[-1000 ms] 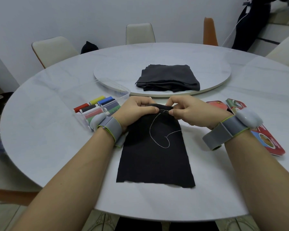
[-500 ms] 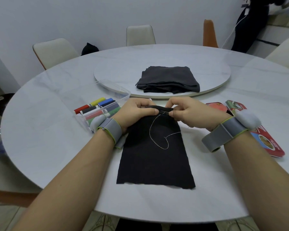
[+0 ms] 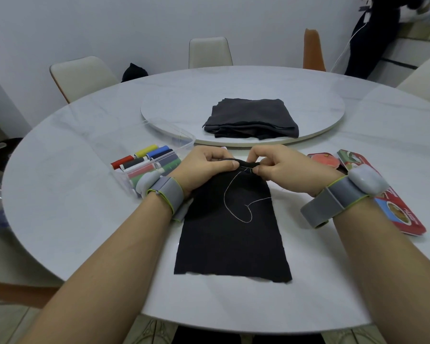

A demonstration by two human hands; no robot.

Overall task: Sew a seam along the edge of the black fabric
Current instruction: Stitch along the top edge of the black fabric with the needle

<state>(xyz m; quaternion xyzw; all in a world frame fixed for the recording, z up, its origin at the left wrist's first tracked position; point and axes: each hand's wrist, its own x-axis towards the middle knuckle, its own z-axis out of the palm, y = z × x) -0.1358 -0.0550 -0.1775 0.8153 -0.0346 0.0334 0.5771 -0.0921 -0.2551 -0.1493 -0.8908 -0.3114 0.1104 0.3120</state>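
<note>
A black fabric [image 3: 231, 234] rectangle lies flat on the white round table [image 3: 72, 194], its far edge folded up between my hands. My left hand [image 3: 204, 167] pinches that folded edge from the left, thumb on top. My right hand [image 3: 278, 167] pinches the same edge from the right, fingertips curled where a pale thread [image 3: 231, 194] leaves the fold. The thread loops loosely across the cloth toward me. A needle is too small to make out.
A clear box of coloured thread spools [image 3: 147, 162] sits just left of my left hand. Red packets [image 3: 397, 209] lie under my right wrist. A folded dark cloth [image 3: 251, 119] rests on the turntable [image 3: 320, 120] beyond. Chairs ring the table.
Both hands stay pinched on the fabric's far edge. The thread loop has shifted only slightly; the view has dipped a little.
</note>
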